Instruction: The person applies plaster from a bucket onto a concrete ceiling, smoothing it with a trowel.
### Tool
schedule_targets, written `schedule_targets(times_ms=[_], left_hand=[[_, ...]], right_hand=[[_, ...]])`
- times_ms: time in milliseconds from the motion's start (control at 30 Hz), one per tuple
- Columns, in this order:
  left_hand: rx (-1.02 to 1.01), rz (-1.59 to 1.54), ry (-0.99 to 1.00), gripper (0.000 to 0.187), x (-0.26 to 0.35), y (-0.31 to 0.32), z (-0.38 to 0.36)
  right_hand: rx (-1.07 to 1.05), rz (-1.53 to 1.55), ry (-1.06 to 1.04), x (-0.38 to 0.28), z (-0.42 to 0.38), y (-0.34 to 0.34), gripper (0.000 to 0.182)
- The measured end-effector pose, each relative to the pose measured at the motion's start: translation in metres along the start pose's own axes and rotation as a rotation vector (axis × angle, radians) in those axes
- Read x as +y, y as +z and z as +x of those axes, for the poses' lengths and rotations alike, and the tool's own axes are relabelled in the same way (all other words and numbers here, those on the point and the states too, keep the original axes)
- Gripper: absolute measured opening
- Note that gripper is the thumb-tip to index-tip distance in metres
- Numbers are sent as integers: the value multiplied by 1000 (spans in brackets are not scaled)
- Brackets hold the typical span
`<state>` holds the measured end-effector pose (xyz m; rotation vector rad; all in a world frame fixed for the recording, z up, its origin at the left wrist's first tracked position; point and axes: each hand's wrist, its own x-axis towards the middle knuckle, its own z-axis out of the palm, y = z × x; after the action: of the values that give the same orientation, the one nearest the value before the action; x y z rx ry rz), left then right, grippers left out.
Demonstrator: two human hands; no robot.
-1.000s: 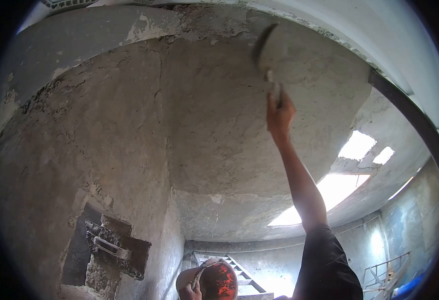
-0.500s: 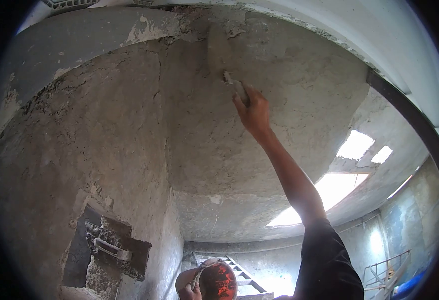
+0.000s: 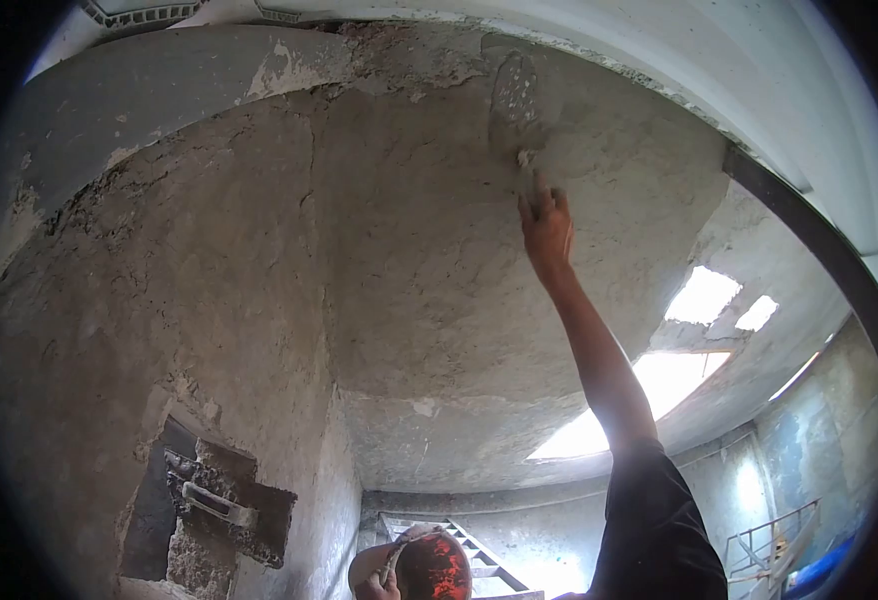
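Observation:
High on the plastered wall (image 3: 439,250), my right hand (image 3: 549,228) is closed around the handle of a trowel (image 3: 515,90). Its long, rounded blade lies against the damp grey plaster near the top edge, with pale specks on it. At the bottom, my left hand (image 3: 389,588) is only partly in view. The fingers grip the rim of a round container (image 3: 437,568), dark with worn orange-red patches and grey smears. What lies inside this container is hidden.
A plastering float (image 3: 221,503) with a loop handle sits at a rough wall recess (image 3: 149,530), lower left. Behind the container stands a ladder (image 3: 494,570). Bright openings (image 3: 704,295) pierce the right-hand wall. A metal frame (image 3: 774,545) stands far right.
My right hand has moved the trowel to the right along the top of the wall, and the blade now shows pale specks. My left hand stays at the container with little change.

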<state>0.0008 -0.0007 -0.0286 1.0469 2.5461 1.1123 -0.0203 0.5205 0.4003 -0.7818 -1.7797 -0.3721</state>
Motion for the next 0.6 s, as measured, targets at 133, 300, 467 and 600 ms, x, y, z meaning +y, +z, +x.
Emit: schedule_targets(times_ms=[133,300,467,600], left_hand=[[-11,-16,-34,44,16,-11,3],[146,208,144,45,-78,86,-33],[80,177,94,46,-80,75,-36],[29,147,60,47,-64,55,-24]], right_hand=[[-159,105,-153,7,-49,-11,46],[-68,195,42,0,-40,-34,41],[133,204,128,-15,9,7,41],[-85,274,-8,-62,2,23,35]])
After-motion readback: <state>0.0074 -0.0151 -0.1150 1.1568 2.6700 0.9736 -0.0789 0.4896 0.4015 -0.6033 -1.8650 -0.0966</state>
